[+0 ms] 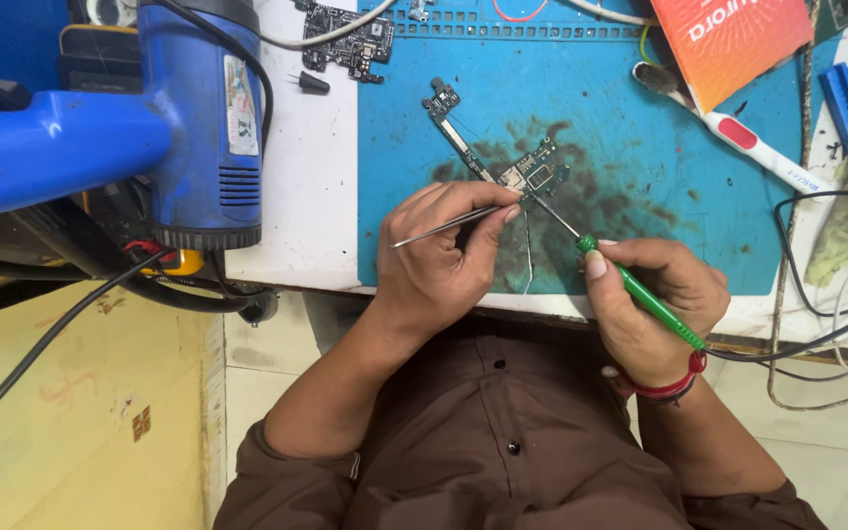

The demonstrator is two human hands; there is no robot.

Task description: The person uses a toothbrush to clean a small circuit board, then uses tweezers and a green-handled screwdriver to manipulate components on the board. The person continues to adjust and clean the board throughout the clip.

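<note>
Blue mat: tweezers, green screwdriver prob. on circuit board.

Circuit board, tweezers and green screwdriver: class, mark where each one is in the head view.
circuit board (536, 175), head view, on its middle near the chip.
tweezers (441, 229), head view, on the bare metal shaft.
green screwdriver (652, 306), head view, on the green handle.

Green screwdriver, silver tweezers, blue mat stained black, blue heat gun, my brown shirt.
</note>
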